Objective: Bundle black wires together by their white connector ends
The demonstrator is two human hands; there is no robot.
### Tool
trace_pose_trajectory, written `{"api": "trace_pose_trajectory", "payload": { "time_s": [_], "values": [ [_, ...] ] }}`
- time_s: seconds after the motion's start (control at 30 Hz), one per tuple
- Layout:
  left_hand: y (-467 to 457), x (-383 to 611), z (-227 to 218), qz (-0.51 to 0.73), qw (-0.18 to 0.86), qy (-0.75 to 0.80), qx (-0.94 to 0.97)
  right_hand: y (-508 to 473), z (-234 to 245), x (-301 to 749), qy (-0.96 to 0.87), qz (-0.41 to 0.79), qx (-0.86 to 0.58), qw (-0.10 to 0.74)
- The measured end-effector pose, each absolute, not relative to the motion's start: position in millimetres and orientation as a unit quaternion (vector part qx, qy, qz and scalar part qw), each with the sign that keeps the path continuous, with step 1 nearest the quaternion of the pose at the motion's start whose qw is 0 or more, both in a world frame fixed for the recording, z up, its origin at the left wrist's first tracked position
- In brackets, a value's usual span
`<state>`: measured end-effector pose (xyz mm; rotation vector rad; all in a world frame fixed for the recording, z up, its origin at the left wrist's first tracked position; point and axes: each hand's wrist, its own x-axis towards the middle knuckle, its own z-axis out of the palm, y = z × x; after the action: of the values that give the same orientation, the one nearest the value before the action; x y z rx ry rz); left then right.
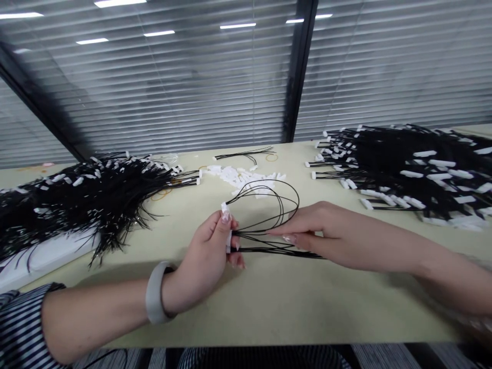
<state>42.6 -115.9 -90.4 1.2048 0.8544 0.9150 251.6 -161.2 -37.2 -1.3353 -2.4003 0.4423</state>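
Thumb and fingers of my left hand (215, 236) pinch a long white connector (229, 241) with thin black wires running out of its right side. Some of these wires (286, 197) arch up in a loop and come back down, while others stretch straight to the right. My right hand (323, 230) is closed on the black wires, thumb against forefinger, a short way right of the connector. The far wire ends pass under my right hand and are hidden. Behind both hands lies a scatter of small white connector pieces (234, 177).
A big heap of black wires with white ends (96, 189) lies at the left, partly over a white tray (49, 256). Another heap of wired connectors (407, 164) spreads across the right. One small wire bundle (246, 154) rests by the window blinds (184, 92).
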Motion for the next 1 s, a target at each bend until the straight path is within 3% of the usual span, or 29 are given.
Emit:
{"api": "trace_pose_trajectory", "payload": {
  "time_s": [0.37, 0.67, 0.8, 1.0],
  "values": [
    [-122, 42, -90, 0.39, 0.598, 0.367, 0.596, -152, -54, 232, -0.742, 0.426, -0.481, 0.193],
    [-126, 42, -88, 0.382, 0.575, 0.374, 0.62, -153, -62, 222, -0.673, 0.506, -0.5, 0.204],
    [-126, 42, -88, 0.381, 0.58, 0.372, 0.617, -156, -59, 222, -0.743, 0.413, -0.497, 0.172],
    [-123, 42, -89, 0.37, 0.602, 0.37, 0.603, -158, -51, 228, -0.863, 0.039, -0.493, 0.103]
  ]
}}
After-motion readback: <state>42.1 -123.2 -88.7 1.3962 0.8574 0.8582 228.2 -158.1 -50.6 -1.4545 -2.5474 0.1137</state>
